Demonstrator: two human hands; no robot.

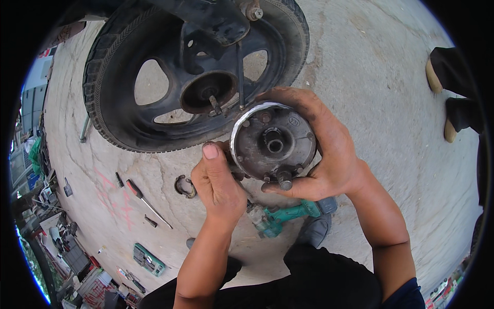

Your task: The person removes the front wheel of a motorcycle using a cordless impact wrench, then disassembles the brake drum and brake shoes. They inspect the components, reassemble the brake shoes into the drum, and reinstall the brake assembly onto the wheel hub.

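A round metal brake drum plate (251,154) is held up in front of me, its face with a central hub turned to the camera. My right hand (328,143) grips its right side, with fingers over the top and the thumb below. My left hand (220,179) is at its lower left edge, thumb raised, fingers partly hidden behind the plate. Just beyond stands a wheel with a black tyre (104,112); an axle (214,105) juts from its open hub. A pair of curved brake shoes (185,187) lies on the ground beside my left hand.
A teal cordless impact wrench (287,214) lies below the plate, near my shoe (314,230). On the left are a screwdriver (135,189), sockets (151,221) and a green tool case (148,259). Clutter lines the far left. Another person's feet (434,75) are at the right.
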